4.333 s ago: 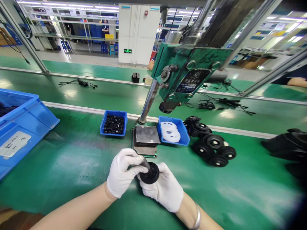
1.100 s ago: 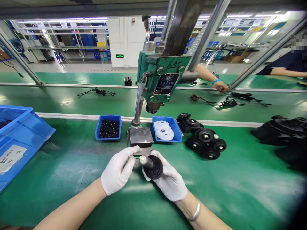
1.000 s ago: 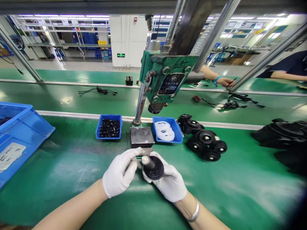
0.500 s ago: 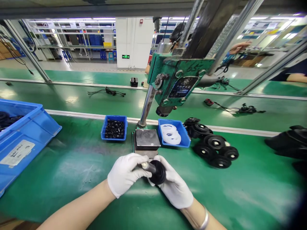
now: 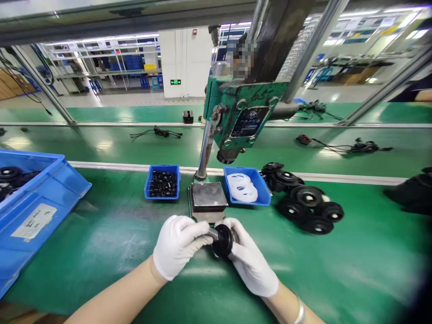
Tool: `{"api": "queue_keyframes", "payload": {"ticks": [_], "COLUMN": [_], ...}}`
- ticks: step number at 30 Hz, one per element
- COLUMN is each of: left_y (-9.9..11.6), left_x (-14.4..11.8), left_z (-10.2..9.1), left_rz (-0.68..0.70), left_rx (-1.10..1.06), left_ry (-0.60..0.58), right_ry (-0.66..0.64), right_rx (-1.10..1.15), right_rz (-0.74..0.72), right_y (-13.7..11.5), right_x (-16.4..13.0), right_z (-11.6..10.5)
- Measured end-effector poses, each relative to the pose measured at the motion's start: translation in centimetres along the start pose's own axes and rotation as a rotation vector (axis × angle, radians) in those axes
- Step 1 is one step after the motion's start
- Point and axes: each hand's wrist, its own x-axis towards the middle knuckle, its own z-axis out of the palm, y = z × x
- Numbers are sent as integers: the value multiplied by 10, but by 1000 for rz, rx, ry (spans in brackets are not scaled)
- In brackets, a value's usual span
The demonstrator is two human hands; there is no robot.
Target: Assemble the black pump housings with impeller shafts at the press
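In white gloves, both my hands are around a black round part (image 5: 222,241) in front of the press. My left hand (image 5: 182,246) pinches the dark grey stem (image 5: 212,233) that stands out from the part's left face. The stem's outer end is hidden under the fingers. Whether stem and part are one piece I cannot tell. My right hand (image 5: 251,258) is closed around the disc from the right, fingers behind it. Just beyond is the flat metal plate (image 5: 209,194) of the green press (image 5: 248,112), with its ram (image 5: 229,156) above.
A blue bin of small black pieces (image 5: 162,165) stands left of the press, a blue bin of white rings (image 5: 266,198) right. Black round parts (image 5: 308,196) are piled farther right. A large blue crate (image 5: 64,180) fills the left side. Cables (image 5: 361,146) lie beyond the rail.
The left fingers have slid over the stem's end, covering the pale tip seen before. The black round part has turned slightly in my hands. The view has shifted a little.
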Motion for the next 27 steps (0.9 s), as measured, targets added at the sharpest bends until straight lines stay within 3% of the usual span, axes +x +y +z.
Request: {"api": "queue_keyframes", "payload": {"ticks": [5,8,12,14,16,20,22,27], "left_y": [6,2,-30,-54,-78,-107,-114,-121], "left_x": [-5,-4,18,38,59,84,86,89], "left_z": [5,4,-23,-48,-72,-90,-85,-67], "left_rz": [-65,-164,-282,-387,-396,-472,-500,-572], "left_rx": [-246,-315,-117,78,347,836,875,869], "left_ry": [55,17,-159,-97,-121,-514,-650,-822], "right_ry": [-134,-168,-200,-199,-188,-176,-177,-153], "right_rx": [263,458,577,562,544,547,548,531], "right_rz": [221,260,189,166,177,225,235,252], "right_y": [5,5,-1,-2,-1,-1,-3,-7], "right_x": [0,1,5,7,7,7,7,7], "right_z": [-3,-7,-12,-12,-11,-6,-4,-3]}}
